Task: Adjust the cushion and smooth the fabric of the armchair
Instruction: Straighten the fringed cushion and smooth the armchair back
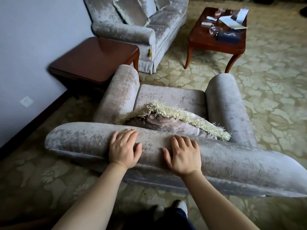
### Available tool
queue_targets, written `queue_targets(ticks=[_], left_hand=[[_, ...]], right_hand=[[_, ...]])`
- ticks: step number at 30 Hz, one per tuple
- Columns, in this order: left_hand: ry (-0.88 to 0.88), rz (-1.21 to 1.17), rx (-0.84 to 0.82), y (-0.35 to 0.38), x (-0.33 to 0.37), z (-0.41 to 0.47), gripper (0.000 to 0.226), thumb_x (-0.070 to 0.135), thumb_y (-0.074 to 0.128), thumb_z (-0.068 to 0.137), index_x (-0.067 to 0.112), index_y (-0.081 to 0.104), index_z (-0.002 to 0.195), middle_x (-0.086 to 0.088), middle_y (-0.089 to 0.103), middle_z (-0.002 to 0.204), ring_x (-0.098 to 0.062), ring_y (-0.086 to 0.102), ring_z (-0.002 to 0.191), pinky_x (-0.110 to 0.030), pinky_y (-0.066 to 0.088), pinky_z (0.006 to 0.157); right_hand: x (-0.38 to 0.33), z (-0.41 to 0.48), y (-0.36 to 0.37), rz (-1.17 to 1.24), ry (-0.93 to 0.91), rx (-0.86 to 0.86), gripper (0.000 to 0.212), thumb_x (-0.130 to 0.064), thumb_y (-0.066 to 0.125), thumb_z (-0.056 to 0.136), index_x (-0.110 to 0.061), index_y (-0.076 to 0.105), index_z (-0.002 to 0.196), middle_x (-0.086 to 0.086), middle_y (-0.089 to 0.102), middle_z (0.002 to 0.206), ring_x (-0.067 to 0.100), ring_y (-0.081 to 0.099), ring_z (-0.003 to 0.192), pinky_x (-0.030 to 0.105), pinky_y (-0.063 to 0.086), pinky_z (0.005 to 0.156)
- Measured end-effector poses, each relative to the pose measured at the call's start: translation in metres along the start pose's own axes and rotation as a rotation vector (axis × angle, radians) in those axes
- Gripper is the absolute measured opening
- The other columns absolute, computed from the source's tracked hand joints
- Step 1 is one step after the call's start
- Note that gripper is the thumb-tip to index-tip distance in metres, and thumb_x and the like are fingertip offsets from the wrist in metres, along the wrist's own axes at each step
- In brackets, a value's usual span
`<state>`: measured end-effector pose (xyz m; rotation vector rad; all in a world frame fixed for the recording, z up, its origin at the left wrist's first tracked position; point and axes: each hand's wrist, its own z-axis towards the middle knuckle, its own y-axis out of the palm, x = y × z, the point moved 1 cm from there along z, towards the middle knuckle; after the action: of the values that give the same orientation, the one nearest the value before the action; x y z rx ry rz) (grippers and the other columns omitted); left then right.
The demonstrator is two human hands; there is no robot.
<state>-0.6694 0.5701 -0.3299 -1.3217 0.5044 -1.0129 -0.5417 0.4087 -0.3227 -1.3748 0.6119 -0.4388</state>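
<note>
Armchair (171, 98) is sitting mid-room on the carpet (274, 80), seen from behind & above: crushed grey velvet w/ a pinkish sheen, nap lying patchy in light and dark streaks, fat rolled arms and a thick rounded backrest (79, 143) running across the view. Cushion (166, 126) in the same velvet is lying on the seat, slumping vs the inner face of the backrest, creased and tilting, w/ a shaggy cream fringe (176, 113) running along its upper edge and trailing toward the right arm. L hand (123, 150) is lying flat on top of the backrest, fingers straight and slightly spread, gripping nothing. R hand (182, 156) is lying just beside it in the same way, palm down, fingers spread, thumb out, holding nothing; the two hands are near each other but apart. Behind the armchair's left arm a dark glossy wood side table (94, 58) is standing vs the pale wall (33, 47), w/ a socket (26, 101) low down. Beyond it a matching velvet sofa (126, 32) is holding fringed pillows (132, 10), a gold tassel (150, 53) hanging off its arm. Right of that, a curved-leg wood coffee table (207, 42) is carrying papers (232, 20) & small items too blurry to ID. Carpet is showing an olive-and-cream floral pattern. Grey shoes (182, 208) are showing at the bottom edge.
</note>
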Motion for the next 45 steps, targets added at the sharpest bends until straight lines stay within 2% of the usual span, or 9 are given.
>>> queue_targets(ticks=[8,15,23,25,28,33,39,42,45], left_hand=[[0.005,0.011,-0.013,0.001,0.000,-0.002,0.048,0.038,0.042,0.081,0.008,0.068,0.108,-0.009,0.068,0.112,-0.026,0.063,0.105,-0.049,0.037,0.100],[0.045,-0.003,0.041,-0.002,0.001,-0.004,0.046,0.035,0.041,0.083,0.007,0.070,0.106,-0.008,0.069,0.110,-0.026,0.064,0.105,-0.049,0.039,0.100],[0.333,0.102,-0.051,-0.005,-0.044,-0.013,0.061,0.050,0.040,0.084,0.007,0.061,0.123,-0.010,0.061,0.126,-0.027,0.057,0.116,-0.049,0.042,0.101],[0.259,0.102,-0.027,-0.009,-0.062,-0.008,0.062,0.051,0.039,0.083,0.007,0.063,0.119,-0.011,0.063,0.122,-0.028,0.059,0.112,-0.048,0.043,0.100],[0.044,0.047,-0.026,-0.012,-0.065,0.003,0.054,0.048,0.038,0.084,0.009,0.066,0.109,-0.008,0.067,0.113,-0.027,0.061,0.105,-0.047,0.041,0.099],[-0.228,0.083,-0.256,-0.003,-0.045,0.045,0.041,0.044,0.041,0.089,0.016,0.054,0.117,-0.003,0.055,0.124,-0.025,0.051,0.114,-0.040,0.032,0.097],[-0.093,0.088,-0.191,0.021,-0.024,0.101,0.078,0.052,0.047,0.087,0.011,0.015,0.146,-0.015,0.030,0.148,-0.032,0.037,0.130,-0.043,0.033,0.102],[0.052,0.047,-0.199,0.034,-0.014,0.128,0.077,0.049,0.046,0.088,0.013,0.015,0.149,-0.015,0.025,0.152,-0.033,0.031,0.134,-0.044,0.027,0.107],[0.114,-0.119,-0.184,0.049,-0.004,0.141,0.059,0.034,0.053,0.088,0.011,0.038,0.140,-0.013,0.043,0.140,-0.032,0.044,0.123,-0.040,0.035,0.102]], right_hand=[[-0.016,-0.002,0.001,0.027,0.039,0.030,0.056,-0.045,0.038,0.083,0.000,0.064,0.104,0.018,0.067,0.101,0.036,0.061,0.090,0.045,0.047,0.080],[-0.067,-0.010,0.016,-0.051,-0.109,-0.076,0.089,-0.066,0.052,0.064,0.000,0.057,0.123,0.023,0.058,0.124,0.042,0.055,0.112,0.060,0.041,0.092],[-0.070,0.002,0.019,-0.190,-0.153,-0.062,0.102,-0.076,0.067,0.042,0.002,0.061,0.108,0.019,0.060,0.094,0.037,0.059,0.080,0.049,0.049,0.069],[-0.071,0.016,0.014,-0.186,-0.160,-0.051,0.090,-0.084,0.052,0.050,-0.004,0.062,0.090,0.014,0.057,0.082,0.033,0.055,0.069,0.040,0.045,0.058],[-0.082,0.053,0.012,-0.078,-0.120,-0.087,0.079,-0.079,0.027,0.073,-0.012,0.061,0.096,0.010,0.057,0.103,0.033,0.054,0.094,0.042,0.046,0.070],[-0.090,0.098,0.030,0.152,0.134,-0.249,0.051,-0.051,0.040,0.086,-0.015,0.058,0.118,0.009,0.050,0.134,0.029,0.047,0.120,0.038,0.041,0.091],[-0.050,0.106,0.017,0.130,0.090,0.264,0.053,-0.056,0.051,0.072,-0.008,0.059,0.092,0.013,0.059,0.092,0.034,0.056,0.083,0.042,0.043,0.070],[-0.012,0.122,0.018,0.132,0.101,0.372,0.071,-0.055,0.067,0.064,-0.009,0.051,0.115,0.015,0.057,0.117,0.033,0.053,0.103,0.045,0.039,0.083],[0.017,0.138,0.034,0.180,0.093,0.144,0.093,-0.051,0.080,0.057,-0.009,0.047,0.133,0.013,0.048,0.137,0.032,0.048,0.123,0.051,0.037,0.097]])
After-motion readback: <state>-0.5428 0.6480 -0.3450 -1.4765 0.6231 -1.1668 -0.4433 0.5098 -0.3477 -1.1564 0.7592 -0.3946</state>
